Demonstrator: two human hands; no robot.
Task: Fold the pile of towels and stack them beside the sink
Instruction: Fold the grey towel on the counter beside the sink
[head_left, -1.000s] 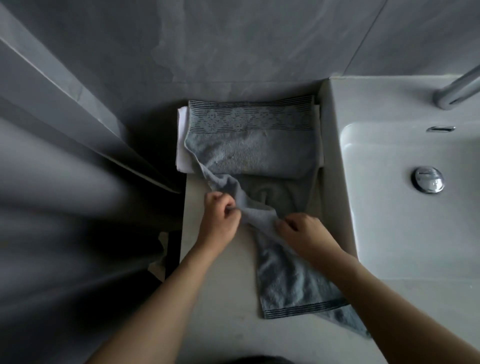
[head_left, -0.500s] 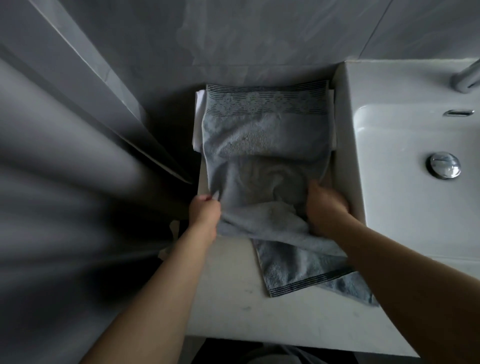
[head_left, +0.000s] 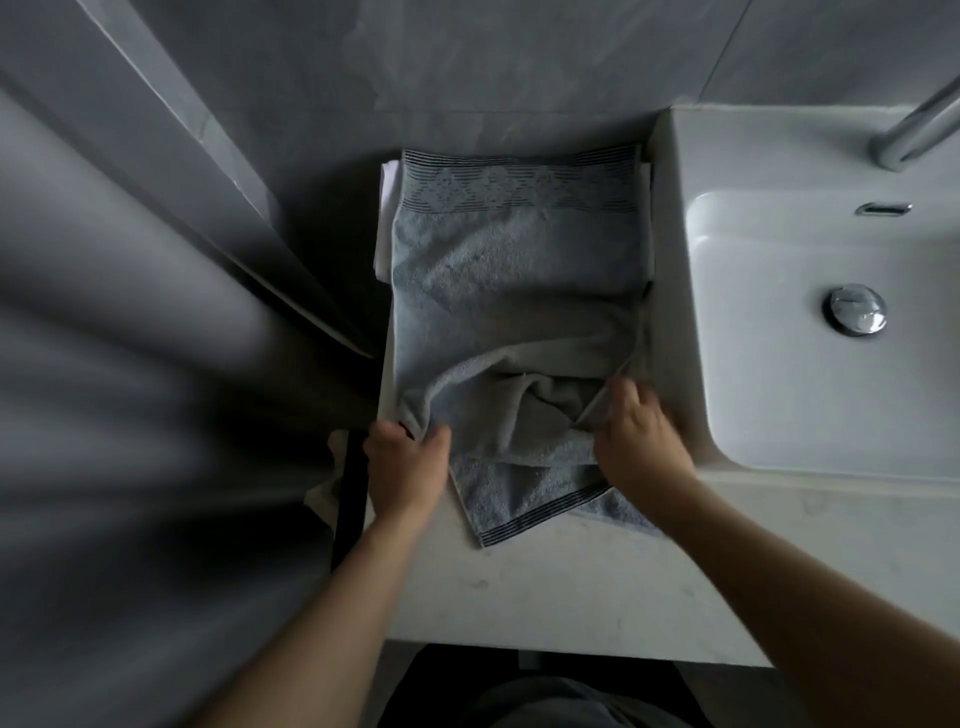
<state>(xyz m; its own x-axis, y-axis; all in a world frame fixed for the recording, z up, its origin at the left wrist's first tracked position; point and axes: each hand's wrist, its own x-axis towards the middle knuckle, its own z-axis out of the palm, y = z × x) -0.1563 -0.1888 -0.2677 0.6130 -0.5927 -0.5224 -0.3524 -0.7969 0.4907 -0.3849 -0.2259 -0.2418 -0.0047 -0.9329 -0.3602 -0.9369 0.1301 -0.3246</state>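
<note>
A grey towel (head_left: 514, 270) with a dark patterned band lies spread along the countertop left of the sink (head_left: 810, 322), its far end over a folded white towel (head_left: 385, 208) against the wall. My left hand (head_left: 408, 467) grips the grey towel's left edge near the counter's side. My right hand (head_left: 636, 434) pinches its right edge beside the sink wall. Between my hands the cloth is bunched and creased. A striped end of grey towel (head_left: 540, 499) lies flat under my hands, toward me.
The pale countertop (head_left: 545, 587) extends toward me to its front edge. A chrome drain plug (head_left: 857, 310) sits in the basin, and a faucet (head_left: 919, 130) reaches in at the top right. A dark wall panel and a gap lie left of the counter.
Both hands have moved apart to the towel's two side edges and drawn back toward me, spreading the cloth wider. The middle part now lies looser and creased.
</note>
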